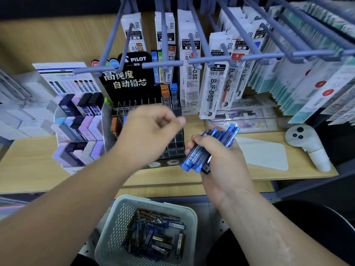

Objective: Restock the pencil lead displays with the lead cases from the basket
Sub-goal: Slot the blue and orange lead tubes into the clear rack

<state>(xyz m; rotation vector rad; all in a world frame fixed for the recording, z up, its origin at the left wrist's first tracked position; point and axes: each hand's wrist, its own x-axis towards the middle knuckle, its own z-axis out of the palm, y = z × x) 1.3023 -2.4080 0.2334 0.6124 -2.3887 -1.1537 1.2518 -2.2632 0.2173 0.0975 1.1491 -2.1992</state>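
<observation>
My right hand (pixel 217 150) grips a bundle of several blue lead cases (pixel 207 148) in front of the shelf edge. My left hand (pixel 149 131) hovers over the black Pilot lead display (pixel 134 73), fingers loosely curled and blurred, with nothing visible in them. The display's clear compartment rack (pixel 172 144) is partly hidden behind that hand; orange cases (pixel 114 125) sit in its left slots and a few cases (pixel 170 95) stand at its back right. Below, a white perforated basket (pixel 115 217) holds several blue and brown lead cases (pixel 155 235).
A second lead display (pixel 76 129) with pastel and dark cases stands left of the Pilot one. Grey hooks (pixel 207 60) with hanging refill packets jut out overhead. A white tray (pixel 265 154) and a white controller (pixel 305 141) lie on the shelf at right.
</observation>
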